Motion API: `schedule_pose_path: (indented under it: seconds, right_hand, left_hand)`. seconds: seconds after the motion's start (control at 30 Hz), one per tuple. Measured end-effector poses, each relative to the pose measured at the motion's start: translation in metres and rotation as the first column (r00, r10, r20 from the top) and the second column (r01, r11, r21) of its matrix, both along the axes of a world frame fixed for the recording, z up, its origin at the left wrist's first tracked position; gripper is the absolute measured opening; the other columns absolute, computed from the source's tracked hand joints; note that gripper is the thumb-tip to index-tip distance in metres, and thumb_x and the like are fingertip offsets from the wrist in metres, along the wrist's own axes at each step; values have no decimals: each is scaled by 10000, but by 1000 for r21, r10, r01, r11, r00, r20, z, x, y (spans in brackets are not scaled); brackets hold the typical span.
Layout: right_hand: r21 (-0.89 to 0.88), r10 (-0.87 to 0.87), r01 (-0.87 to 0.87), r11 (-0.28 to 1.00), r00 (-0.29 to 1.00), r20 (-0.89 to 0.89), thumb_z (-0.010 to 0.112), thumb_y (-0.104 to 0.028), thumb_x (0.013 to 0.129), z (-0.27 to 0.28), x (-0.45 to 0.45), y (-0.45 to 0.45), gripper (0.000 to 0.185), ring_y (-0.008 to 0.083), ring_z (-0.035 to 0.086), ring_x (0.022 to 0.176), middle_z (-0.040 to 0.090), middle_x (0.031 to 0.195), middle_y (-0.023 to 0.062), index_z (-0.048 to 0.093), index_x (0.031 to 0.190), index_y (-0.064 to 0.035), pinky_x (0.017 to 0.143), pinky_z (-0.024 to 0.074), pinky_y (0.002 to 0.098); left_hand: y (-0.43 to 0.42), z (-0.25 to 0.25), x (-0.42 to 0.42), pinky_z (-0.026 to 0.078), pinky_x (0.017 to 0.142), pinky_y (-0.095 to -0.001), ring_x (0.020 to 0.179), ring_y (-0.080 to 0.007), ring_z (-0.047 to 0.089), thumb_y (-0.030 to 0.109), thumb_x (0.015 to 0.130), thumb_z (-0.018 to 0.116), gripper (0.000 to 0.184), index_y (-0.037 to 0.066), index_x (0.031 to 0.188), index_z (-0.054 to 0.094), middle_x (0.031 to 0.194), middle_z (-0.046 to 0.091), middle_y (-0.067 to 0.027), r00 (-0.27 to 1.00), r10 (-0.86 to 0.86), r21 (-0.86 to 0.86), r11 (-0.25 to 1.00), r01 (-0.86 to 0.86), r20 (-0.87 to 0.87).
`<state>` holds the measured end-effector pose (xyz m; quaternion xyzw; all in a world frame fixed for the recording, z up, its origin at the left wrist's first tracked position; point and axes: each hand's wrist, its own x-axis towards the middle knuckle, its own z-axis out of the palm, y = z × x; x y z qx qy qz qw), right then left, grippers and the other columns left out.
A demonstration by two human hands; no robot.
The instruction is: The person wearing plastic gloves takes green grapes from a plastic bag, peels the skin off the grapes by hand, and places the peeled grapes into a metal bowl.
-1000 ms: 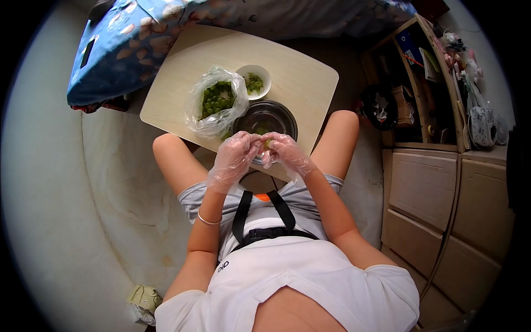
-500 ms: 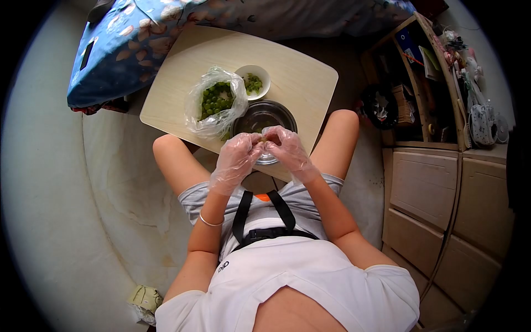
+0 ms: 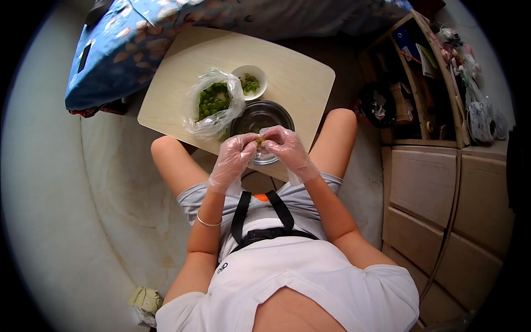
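Observation:
My left hand (image 3: 234, 156) and my right hand (image 3: 286, 148) both wear clear plastic gloves and meet at the fingertips over the near side of a metal bowl (image 3: 290, 118). Pinched between them is a small yellow-green grape (image 3: 260, 142), mostly covered by the fingers. Beyond my left hand, an open clear plastic bag (image 3: 193, 120) holds green grapes (image 3: 213, 101). A white bowl (image 3: 264, 83) behind the metal bowl contains small green scraps (image 3: 250, 84).
The pale low table (image 3: 301, 72) stands in front of my knees. A flowered blue cloth (image 3: 119, 52) drapes beyond it, with a dark flat object (image 3: 84, 57) on top. At right are a wooden shelf (image 3: 412, 72) and drawers (image 3: 423, 182). A yellowish packet (image 3: 146, 301) lies on the floor at lower left.
My fingertips have shifted slightly, and more of the grape shows between them. The whole view has moved a little; the bowls and bag stay in place on the table.

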<state>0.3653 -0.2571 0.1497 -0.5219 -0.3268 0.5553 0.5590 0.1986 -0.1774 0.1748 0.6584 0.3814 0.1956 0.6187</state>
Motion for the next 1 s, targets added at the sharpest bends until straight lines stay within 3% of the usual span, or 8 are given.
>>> schedule_pose_path:
  seconds: [0.07,0.2,0.27,0.37,0.7,0.83,0.9,1.0]
  right_hand:
    - [-2,-4,4,1000,1000,-4,599,-9,872,0,0,0,202,142,662,831,658,951,94,590,1070,31,767,551,285]
    - [-26,13,-13,1000,1000,16,568,26,900,5,-2,0,223,131,626,915,612,1017,71,561,1123,26,829,541,272]
    - [-14,4,-5,1000,999,-47,572,23,900,0,-1,0,223,130,627,910,613,1022,72,563,1123,27,827,542,272]
    - [-16,0,-3,1000,989,-148,585,14,901,-1,2,0,226,129,630,902,615,1034,76,567,1126,27,819,547,273]
    - [-103,-13,-24,994,937,-350,629,-11,890,0,8,-2,247,144,643,897,622,1045,91,581,1131,21,802,560,283]
    - [-56,-19,-1,998,936,-350,626,-12,887,-2,3,-2,275,172,660,900,624,1042,112,567,1151,36,798,571,289]
    - [-12,-62,61,998,971,-230,615,-10,889,0,0,-2,260,159,643,929,621,1036,100,568,1142,32,811,566,287]
    - [-35,-45,38,999,966,-255,606,-9,890,3,0,-1,248,145,632,938,617,1037,88,572,1133,27,823,559,286]
  left_hand:
    - [0,0,0,469,509,-187,613,-27,514,143,937,582,255,-25,1119,645,840,626,-4,998,-42,-54,998,44,37]
    - [-2,4,2,471,523,-191,600,-36,509,144,945,570,253,-22,1121,644,802,611,3,999,-30,-18,999,30,26]
    - [-2,8,2,467,541,-190,598,-43,506,137,952,558,248,-22,1127,634,773,587,10,997,58,-266,963,-43,50]
    - [-1,8,1,464,560,-190,610,-49,509,139,957,552,249,-20,1133,628,758,570,13,993,71,-351,936,-35,90]
    - [2,4,0,465,576,-196,650,-54,527,171,951,580,270,-17,1138,626,806,599,0,984,60,-421,907,17,168]
    - [-4,16,4,469,583,-196,668,-52,538,173,945,589,266,-16,1127,632,825,610,0,988,68,-367,930,-14,135]
    - [-5,16,5,471,586,-196,673,-52,542,167,943,588,263,-18,1125,632,840,620,-4,992,49,-311,950,-11,117]
    - [-5,7,3,470,584,-193,707,-58,574,155,936,592,261,-22,1124,632,882,647,-19,992,70,-288,957,-36,106]
